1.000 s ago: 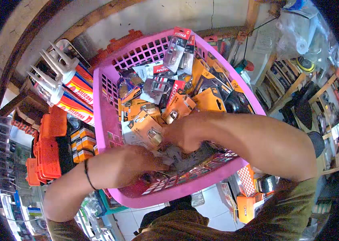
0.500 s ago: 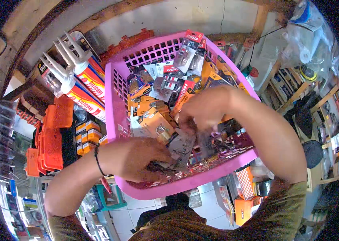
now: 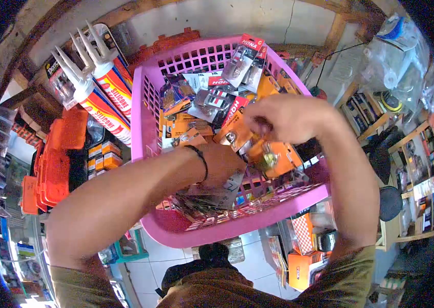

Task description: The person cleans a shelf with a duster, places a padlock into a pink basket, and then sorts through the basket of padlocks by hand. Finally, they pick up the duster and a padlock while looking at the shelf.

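Observation:
A pink plastic basket (image 3: 147,120) is in front of me, filled with carded packets. My left hand (image 3: 221,163), a dark band at its wrist, is closed low in the basket. It is over a grey printed card (image 3: 233,186), with its fingertips hidden. My right hand (image 3: 285,119) is closed above the right half. Its curled fingers are at an orange packet (image 3: 277,158) with a brass-coloured item, blurred by motion. Between the hands lies an orange-and-red HONA packet (image 3: 233,131). More HONA blister packs (image 3: 240,64) lean at the basket's far rim.
Silicone tubes (image 3: 105,102) with white nozzles stand left of the basket. Beside them are an orange case (image 3: 55,169) and small orange-and-white boxes (image 3: 105,155). Clear plastic bags (image 3: 399,56) hang at upper right. Shelves hold goods at right, and boxes (image 3: 304,267) lie below the basket.
My left hand has moved up and to the right, over the grey card. My right hand has moved up and right, and the orange packet with the brass-coloured item now shows beneath it.

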### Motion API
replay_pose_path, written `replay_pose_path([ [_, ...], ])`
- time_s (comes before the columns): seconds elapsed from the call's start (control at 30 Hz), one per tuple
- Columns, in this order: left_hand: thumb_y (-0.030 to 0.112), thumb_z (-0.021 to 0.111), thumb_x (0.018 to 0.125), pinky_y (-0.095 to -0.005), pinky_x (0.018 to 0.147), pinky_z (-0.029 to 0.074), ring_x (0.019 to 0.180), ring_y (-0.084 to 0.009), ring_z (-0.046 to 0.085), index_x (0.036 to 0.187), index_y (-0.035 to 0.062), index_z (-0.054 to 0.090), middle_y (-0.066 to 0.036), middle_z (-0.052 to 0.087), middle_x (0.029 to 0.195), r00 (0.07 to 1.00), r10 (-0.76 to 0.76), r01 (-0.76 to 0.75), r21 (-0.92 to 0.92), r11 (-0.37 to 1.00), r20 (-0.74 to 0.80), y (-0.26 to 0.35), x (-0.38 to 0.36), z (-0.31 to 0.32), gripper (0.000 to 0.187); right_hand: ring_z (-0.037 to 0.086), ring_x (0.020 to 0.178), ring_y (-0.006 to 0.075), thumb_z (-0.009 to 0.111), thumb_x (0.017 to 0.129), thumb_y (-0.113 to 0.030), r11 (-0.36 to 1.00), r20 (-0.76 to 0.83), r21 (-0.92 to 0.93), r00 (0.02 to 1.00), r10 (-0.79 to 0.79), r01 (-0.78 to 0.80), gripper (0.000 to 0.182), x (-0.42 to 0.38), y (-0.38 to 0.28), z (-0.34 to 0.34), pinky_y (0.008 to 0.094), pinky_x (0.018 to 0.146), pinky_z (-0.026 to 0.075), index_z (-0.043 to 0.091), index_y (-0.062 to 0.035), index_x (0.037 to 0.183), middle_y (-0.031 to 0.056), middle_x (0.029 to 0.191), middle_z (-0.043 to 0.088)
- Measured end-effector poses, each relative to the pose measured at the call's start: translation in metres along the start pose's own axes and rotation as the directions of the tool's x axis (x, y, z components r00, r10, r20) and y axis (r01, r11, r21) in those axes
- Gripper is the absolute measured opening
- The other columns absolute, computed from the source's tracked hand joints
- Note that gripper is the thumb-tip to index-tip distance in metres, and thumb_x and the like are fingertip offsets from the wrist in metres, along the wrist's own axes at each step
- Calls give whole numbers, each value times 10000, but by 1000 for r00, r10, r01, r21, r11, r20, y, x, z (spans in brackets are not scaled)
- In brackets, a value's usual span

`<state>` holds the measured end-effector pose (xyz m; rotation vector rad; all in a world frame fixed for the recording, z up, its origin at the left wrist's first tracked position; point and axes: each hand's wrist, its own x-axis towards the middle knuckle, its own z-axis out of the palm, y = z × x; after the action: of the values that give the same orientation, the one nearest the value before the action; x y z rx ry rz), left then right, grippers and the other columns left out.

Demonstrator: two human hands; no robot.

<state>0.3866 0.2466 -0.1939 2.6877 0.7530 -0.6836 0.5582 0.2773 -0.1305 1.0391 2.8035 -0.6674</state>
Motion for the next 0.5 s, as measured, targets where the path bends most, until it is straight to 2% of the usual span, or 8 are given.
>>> replay_pose_path([
  [0.03, 215, 574, 692, -401, 725, 486, 781, -320, 608, 1107, 105, 540, -174, 622, 841, 1000, -1, 1, -6, 1000, -5, -1, 0, 2, 430, 498, 627, 240, 636, 628, -42, 1000, 7, -4, 1000, -1, 1, 203, -1, 4, -3, 344, 577, 398, 468, -40, 742, 71, 655, 512],
  [0.1, 205, 555, 705, -409, 678, 495, 763, -326, 615, 1041, 119, 556, -170, 622, 822, 982, 111, -135, -156, 979, -153, -4, -2, 7, 347, 482, 619, 214, 632, 615, -2, 997, -117, 48, 992, -55, 61, 221, -6, 11, -5, 333, 570, 391, 449, -42, 732, 52, 665, 498],
  [0.2, 166, 543, 706, -419, 659, 499, 766, -339, 615, 1034, 122, 557, -162, 624, 826, 997, 39, -51, -194, 980, -63, 2, 7, 15, 332, 494, 631, 188, 626, 619, 29, 999, -140, 46, 990, 21, -15, 234, -4, 13, -2, 325, 581, 403, 461, -44, 768, 45, 674, 504],
  [0.23, 166, 543, 706, -419, 659, 499, 766, -339, 615, 1034, 122, 557, -162, 624, 826, 997, 40, -51, -191, 980, -59, 4, 9, 15, 332, 500, 633, 188, 627, 624, 25, 995, -154, 90, 987, 55, -41, 237, -3, 14, -1, 320, 586, 409, 465, -43, 784, 46, 671, 508],
  [0.3, 150, 524, 728, -427, 682, 497, 781, -348, 611, 1035, 124, 562, -171, 621, 830, 998, 61, -61, -7, 998, -10, 8, 13, 15, 310, 517, 642, 192, 628, 629, 18, 992, -146, 62, 983, 114, -106, 241, -1, 9, 1, 320, 589, 416, 472, -39, 804, 51, 676, 524],
  [0.33, 150, 524, 728, -427, 682, 497, 781, -348, 611, 1035, 124, 562, -171, 621, 830, 998, 63, -63, -5, 998, -9, 7, 13, 14, 310, 534, 651, 196, 629, 634, 10, 985, -137, 31, 975, 173, -170, 246, -1, 7, 1, 320, 592, 423, 479, -35, 824, 56, 680, 539],
  [0.43, 153, 509, 745, -439, 685, 497, 785, -353, 610, 1131, 163, 513, -183, 615, 816, 991, 135, -135, -14, 991, -22, 10, 10, 8, 386, 564, 673, 202, 615, 652, 12, 985, -127, -48, 979, 158, -165, 232, 2, 11, 7, 320, 599, 438, 507, -26, 854, 68, 694, 567],
  [0.5, 146, 576, 713, -420, 699, 498, 830, -339, 610, 1010, 113, 568, -171, 613, 850, 995, -28, 19, -96, 995, -93, 20, 3, 6, 299, 570, 680, 197, 601, 658, 24, 973, -109, -95, 973, 202, -212, 222, 2, 11, 7, 315, 606, 445, 518, -21, 859, 73, 701, 573],
])
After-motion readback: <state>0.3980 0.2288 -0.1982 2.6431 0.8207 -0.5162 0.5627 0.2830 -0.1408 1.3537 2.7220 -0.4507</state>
